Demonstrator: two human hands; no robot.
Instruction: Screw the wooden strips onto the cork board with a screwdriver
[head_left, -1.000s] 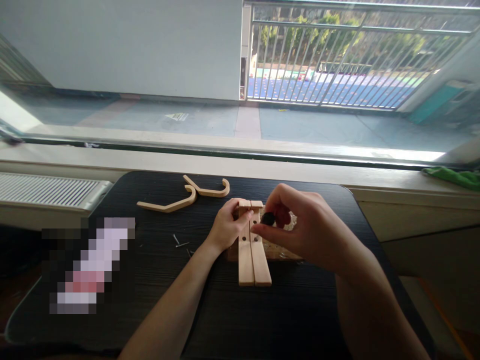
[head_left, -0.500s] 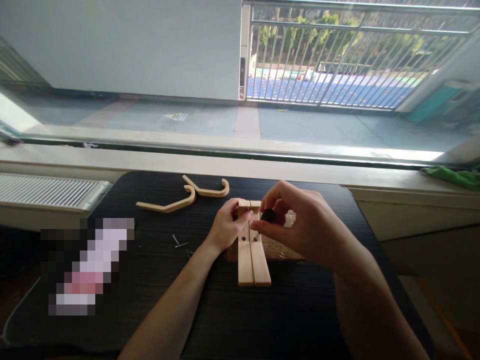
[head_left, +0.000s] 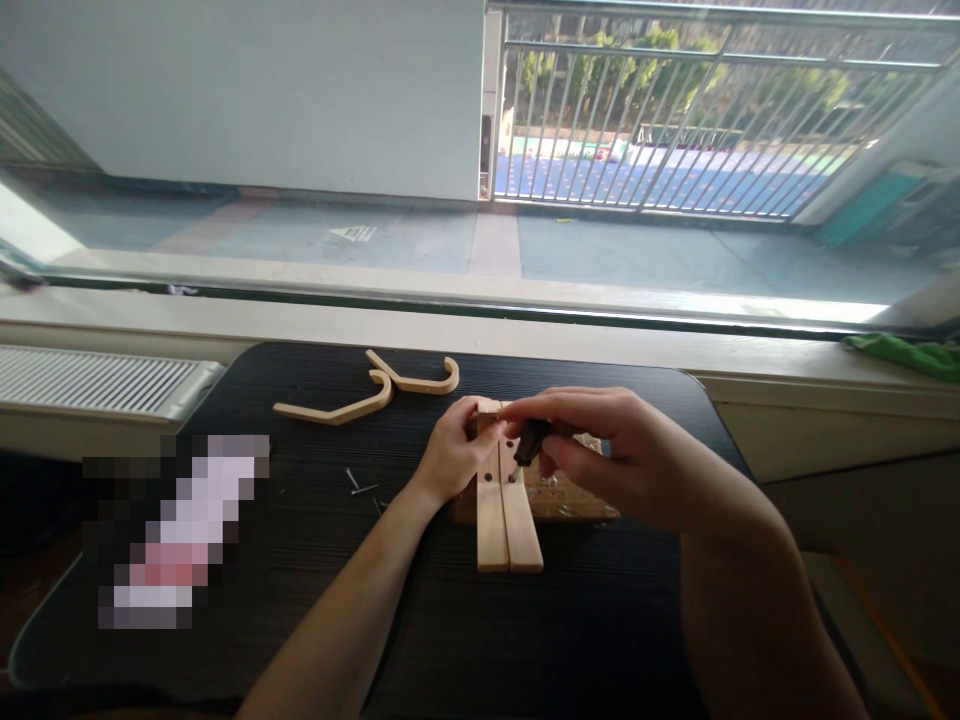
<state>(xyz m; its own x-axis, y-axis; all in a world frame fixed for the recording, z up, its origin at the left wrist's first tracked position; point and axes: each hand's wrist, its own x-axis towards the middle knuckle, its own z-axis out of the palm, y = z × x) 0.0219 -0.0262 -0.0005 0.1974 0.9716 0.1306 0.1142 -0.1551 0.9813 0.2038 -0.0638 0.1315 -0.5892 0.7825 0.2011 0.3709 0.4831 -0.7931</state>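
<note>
Two pale wooden pieces (head_left: 493,530) lie side by side on a brown block (head_left: 566,500), with dark holes or screw heads along them. My left hand (head_left: 457,450) is closed around their far end, thumb on top. In my right hand (head_left: 600,435) is a short screwdriver (head_left: 532,443) with a black handle, held in the fingers and thumb. Its thin metal shaft slants down to a dark hole in the right wooden piece; whether a screw sits there is too small to tell.
Two bent wooden hooks (head_left: 337,413) lie at the back of the black table (head_left: 450,640). Several loose screws (head_left: 364,490) are left of my left hand. A blurred-out patch (head_left: 184,530) covers something at the left. Behind are a windowsill (head_left: 420,325) and a radiator (head_left: 97,385).
My right hand has turned about the screwdriver handle, its fingers now stretched further to the left and its wrist swung outward. The left hand and the wooden pieces stay in place.
</note>
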